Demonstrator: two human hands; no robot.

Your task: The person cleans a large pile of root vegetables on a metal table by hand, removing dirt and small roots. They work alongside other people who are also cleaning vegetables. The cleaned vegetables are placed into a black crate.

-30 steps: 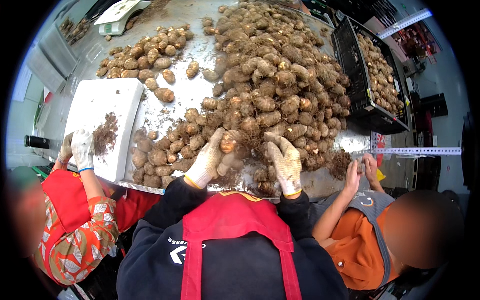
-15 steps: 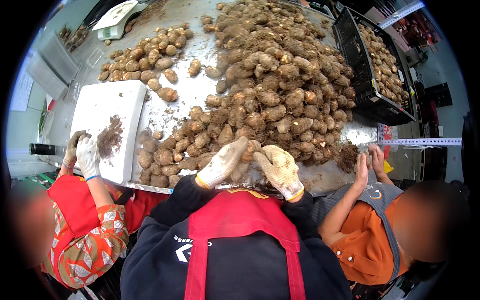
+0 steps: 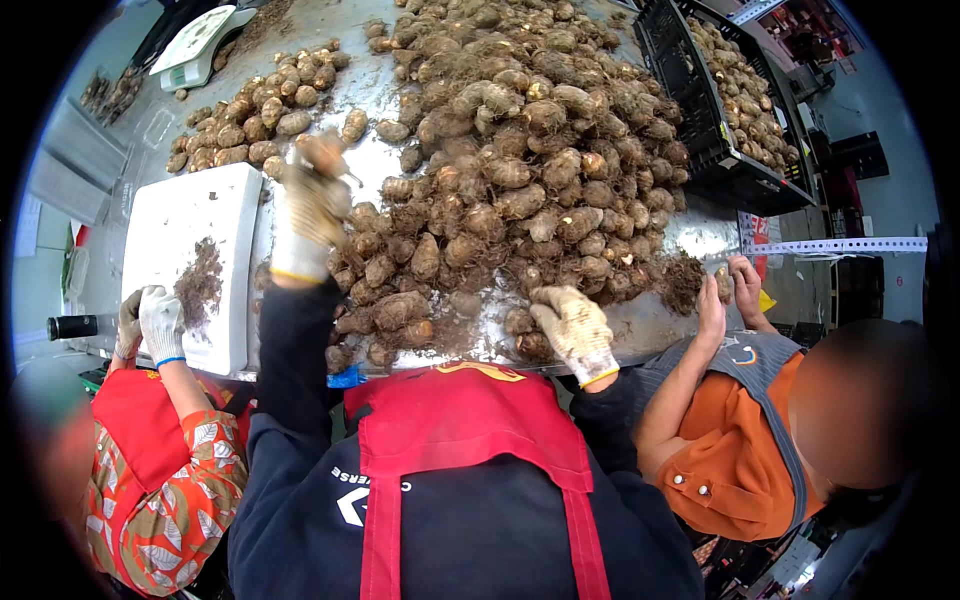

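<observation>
Two gloved hands work at a steel desk (image 3: 690, 240) heaped with brown, hairy tubers. The left hand (image 3: 312, 205) is stretched forward and raised, its grip clamped on one tuber (image 3: 325, 152) at the fingertips, above the gap between the big pile (image 3: 520, 160) and a small pile (image 3: 262, 110) at far left. The right hand (image 3: 574, 330) lies low at the near edge of the desk, fingers curled together on the loose roots and dirt there, just beside a few tubers at the pile's rim; whether it grasps one I cannot tell.

Left of the raised arm lies a white board (image 3: 190, 260) with a clump of dark root trimmings (image 3: 200, 285) on it. A neighbour's gloved hand (image 3: 160, 325) rests at the board's near corner. On the right another person's bare hand (image 3: 742, 285) touches the pile's edge. A black crate (image 3: 715, 140) filled with tubers stands at far right, and a white scale (image 3: 200, 40) sits at the far left corner.
</observation>
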